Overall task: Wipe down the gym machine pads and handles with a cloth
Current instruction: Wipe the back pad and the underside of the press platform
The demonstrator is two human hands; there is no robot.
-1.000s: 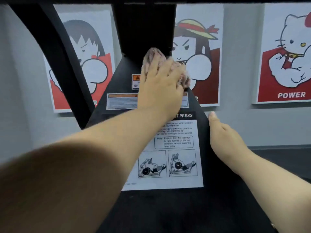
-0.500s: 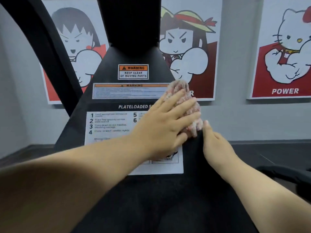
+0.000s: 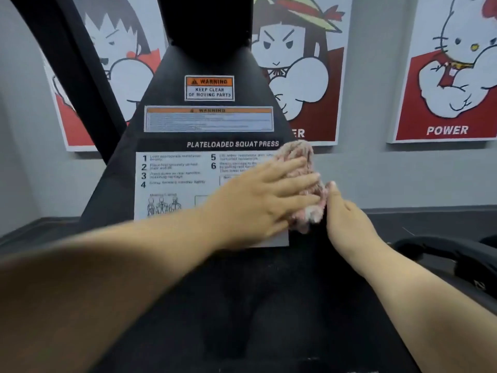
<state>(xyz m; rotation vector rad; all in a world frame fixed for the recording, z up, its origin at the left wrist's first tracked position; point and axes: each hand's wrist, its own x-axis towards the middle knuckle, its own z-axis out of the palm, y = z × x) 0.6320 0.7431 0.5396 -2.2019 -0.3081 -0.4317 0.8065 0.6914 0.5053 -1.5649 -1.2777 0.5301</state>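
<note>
Your left hand [image 3: 258, 203] has swept the pink-and-white cloth [image 3: 301, 162] down: a second ago it covered the warning stickers [image 3: 209, 88] above the instruction placard [image 3: 172, 184]; now it sits at the placard's right edge, stickers uncovered. Fingers straight and spread, palm pressing the cloth flat. Your right hand [image 3: 349, 219] rests just right of the placard, thumb tip touching the cloth; I can't tell how its fingers lie. That looks like the upper panel done. What looks like a curved black handle [image 3: 441, 251], well right of the placard, is not yet wiped.
</note>
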